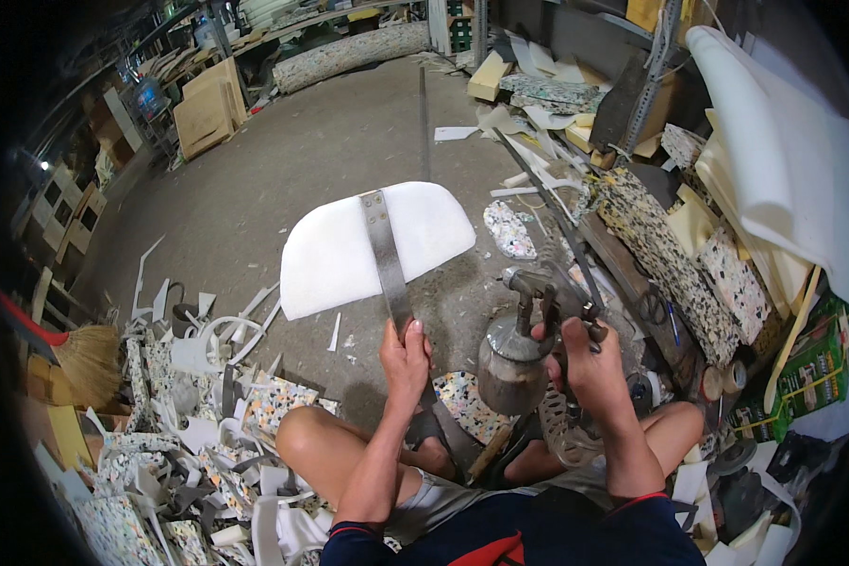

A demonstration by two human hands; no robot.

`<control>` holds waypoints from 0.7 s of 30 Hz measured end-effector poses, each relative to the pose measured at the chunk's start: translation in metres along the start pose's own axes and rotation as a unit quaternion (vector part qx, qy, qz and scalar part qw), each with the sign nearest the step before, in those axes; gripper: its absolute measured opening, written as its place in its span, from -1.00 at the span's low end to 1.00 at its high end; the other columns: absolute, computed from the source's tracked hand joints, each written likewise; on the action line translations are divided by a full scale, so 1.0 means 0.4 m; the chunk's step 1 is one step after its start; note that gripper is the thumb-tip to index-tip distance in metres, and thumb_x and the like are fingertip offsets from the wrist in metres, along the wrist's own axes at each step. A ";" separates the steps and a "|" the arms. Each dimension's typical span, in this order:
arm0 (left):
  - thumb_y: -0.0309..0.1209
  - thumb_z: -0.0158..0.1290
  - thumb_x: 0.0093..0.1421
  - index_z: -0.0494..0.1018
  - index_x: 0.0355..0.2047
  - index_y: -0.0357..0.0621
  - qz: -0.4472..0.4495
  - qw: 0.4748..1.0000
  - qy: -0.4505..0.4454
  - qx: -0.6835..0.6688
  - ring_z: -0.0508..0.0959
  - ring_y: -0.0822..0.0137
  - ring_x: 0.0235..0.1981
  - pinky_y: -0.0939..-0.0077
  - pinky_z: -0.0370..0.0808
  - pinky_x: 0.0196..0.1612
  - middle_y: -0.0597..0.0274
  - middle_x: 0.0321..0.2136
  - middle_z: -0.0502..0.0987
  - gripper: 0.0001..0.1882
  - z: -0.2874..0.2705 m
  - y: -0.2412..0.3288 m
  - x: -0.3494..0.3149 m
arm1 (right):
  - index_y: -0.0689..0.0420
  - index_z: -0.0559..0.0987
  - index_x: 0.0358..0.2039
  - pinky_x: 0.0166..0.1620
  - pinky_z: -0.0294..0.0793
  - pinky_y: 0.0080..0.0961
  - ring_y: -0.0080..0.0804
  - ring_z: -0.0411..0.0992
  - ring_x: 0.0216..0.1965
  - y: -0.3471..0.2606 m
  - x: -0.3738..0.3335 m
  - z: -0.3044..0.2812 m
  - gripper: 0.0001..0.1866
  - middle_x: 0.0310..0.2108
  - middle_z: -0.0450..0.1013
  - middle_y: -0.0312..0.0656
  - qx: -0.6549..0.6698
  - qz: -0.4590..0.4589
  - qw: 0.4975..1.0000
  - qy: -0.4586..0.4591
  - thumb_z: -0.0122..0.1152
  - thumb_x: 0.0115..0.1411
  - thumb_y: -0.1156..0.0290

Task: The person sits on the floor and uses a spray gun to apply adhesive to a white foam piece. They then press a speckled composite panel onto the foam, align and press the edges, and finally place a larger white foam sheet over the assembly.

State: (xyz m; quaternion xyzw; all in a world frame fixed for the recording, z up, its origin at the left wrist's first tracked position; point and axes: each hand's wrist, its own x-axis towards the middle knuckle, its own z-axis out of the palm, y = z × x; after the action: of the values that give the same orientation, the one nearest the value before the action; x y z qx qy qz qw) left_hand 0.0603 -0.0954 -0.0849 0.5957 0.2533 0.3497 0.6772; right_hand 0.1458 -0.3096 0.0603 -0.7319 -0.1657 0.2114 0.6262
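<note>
My left hand (407,366) is closed round a long, flat grey strip (384,247) with rivet-like dots near its far end. The strip lies across a white foam pad (335,253) with a rounded far edge; I cannot tell whether they are joined. In my right hand (590,368) is a metal spray gun (512,373) with a round cup, held upright to the right of the strip. Its trigger is partly hidden by my fingers. A speckled foam piece (467,404) lies between my legs, partly covered by the strip and the cup.
Foam scraps (208,443) pile up on the left beside a straw broom (87,363). On the right are speckled foam blocks (674,259), a white foam sheet (792,160) and a metal post (653,80). A rolled foam log (354,57) lies at the back.
</note>
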 end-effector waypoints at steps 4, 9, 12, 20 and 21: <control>-0.31 -0.01 0.45 0.35 -0.16 -0.17 0.005 1.000 -0.014 0.014 0.36 0.58 -0.69 0.60 0.33 -0.67 0.38 -0.63 0.37 -0.82 0.002 0.001 -0.005 | 0.21 0.59 -0.21 -0.59 0.26 -0.59 -0.63 0.27 -0.69 0.052 0.039 0.000 -0.43 -0.71 0.32 -0.37 -0.057 -0.075 0.995 0.015 0.03 0.43 -0.14; -0.31 -0.01 0.45 0.35 -0.17 -0.18 -0.002 0.999 -0.023 0.027 0.36 0.58 -0.69 0.60 0.35 -0.67 0.38 -0.63 0.38 -0.82 0.002 -0.007 -0.005 | 0.25 0.57 -0.07 -0.59 0.29 -0.58 -0.64 0.31 -0.63 0.045 0.030 -0.019 -0.42 -0.44 0.49 -0.29 -0.040 -0.127 0.991 -0.031 0.03 0.43 -0.12; -0.32 0.00 0.45 0.36 -0.21 -0.19 -0.013 1.000 -0.015 0.017 0.37 0.58 -0.69 0.60 0.37 -0.67 0.38 -0.64 0.39 -0.81 -0.003 -0.002 -0.007 | 0.26 0.56 -0.04 -0.59 0.29 -0.59 -0.64 0.32 -0.61 -0.011 0.007 -0.025 -0.37 -0.37 0.51 -0.28 0.001 -0.049 0.997 -0.056 -0.01 0.43 -0.17; -0.33 0.01 0.44 0.35 -0.27 -0.20 0.036 0.997 -0.043 0.054 0.38 0.59 -0.66 0.60 0.32 -0.64 0.37 -0.65 0.39 -0.80 0.003 -0.023 -0.013 | 0.26 0.54 -0.07 -0.60 0.29 -0.59 -0.63 0.32 -0.61 0.004 0.040 -0.018 -0.37 -0.40 0.50 -0.25 -0.052 -0.054 0.997 0.000 -0.01 0.43 -0.17; -0.33 0.01 0.44 0.35 -0.27 -0.20 0.046 0.996 -0.043 0.061 0.38 0.59 -0.66 0.60 0.31 -0.64 0.37 -0.65 0.39 -0.80 0.005 -0.028 -0.012 | 0.26 0.54 -0.07 -0.60 0.28 -0.60 -0.63 0.32 -0.61 0.007 0.044 -0.020 -0.38 -0.40 0.50 -0.25 -0.055 -0.073 0.996 -0.003 0.00 0.43 -0.16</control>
State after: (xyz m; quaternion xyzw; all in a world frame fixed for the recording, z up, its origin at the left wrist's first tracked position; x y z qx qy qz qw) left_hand 0.0605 -0.1008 -0.0959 0.6612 0.2171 0.3382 0.6335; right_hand 0.1650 -0.3077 0.0567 -0.7505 -0.2326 0.1577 0.5981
